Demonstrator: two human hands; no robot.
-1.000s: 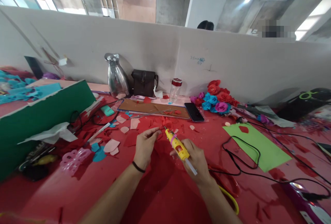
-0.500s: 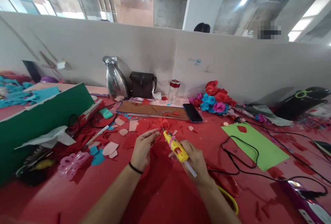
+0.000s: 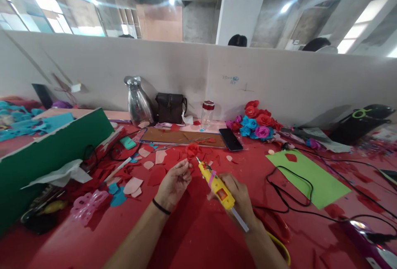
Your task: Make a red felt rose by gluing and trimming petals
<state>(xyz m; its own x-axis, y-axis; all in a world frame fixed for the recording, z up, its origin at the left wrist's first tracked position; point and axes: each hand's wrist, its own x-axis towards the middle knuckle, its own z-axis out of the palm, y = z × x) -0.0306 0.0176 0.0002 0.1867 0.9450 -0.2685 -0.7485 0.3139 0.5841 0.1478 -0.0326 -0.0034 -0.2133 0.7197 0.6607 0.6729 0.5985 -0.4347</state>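
Left hand (image 3: 174,183): fingers curled further than before; cannot tell what's held.
Right hand (image 3: 238,196): closed around yellow glue gun (image 3: 221,192).
Red flower (image 3: 192,150): now left of nozzle (image 3: 199,161).

Yellow glue gun (image 3: 223,194): one
Flower cluster (image 3: 263,120): one
Red flower (image 3: 192,150) outside that cluster: one
Black phone (image 3: 230,139): one
Silver jug (image 3: 138,102): one
Red-lidded jar (image 3: 207,116): one
Dark bag (image 3: 170,109): one
Light-green sheet (image 3: 324,186): one
Dark-green board (image 3: 62,149): one
Red scraps (image 3: 291,157): too many to count
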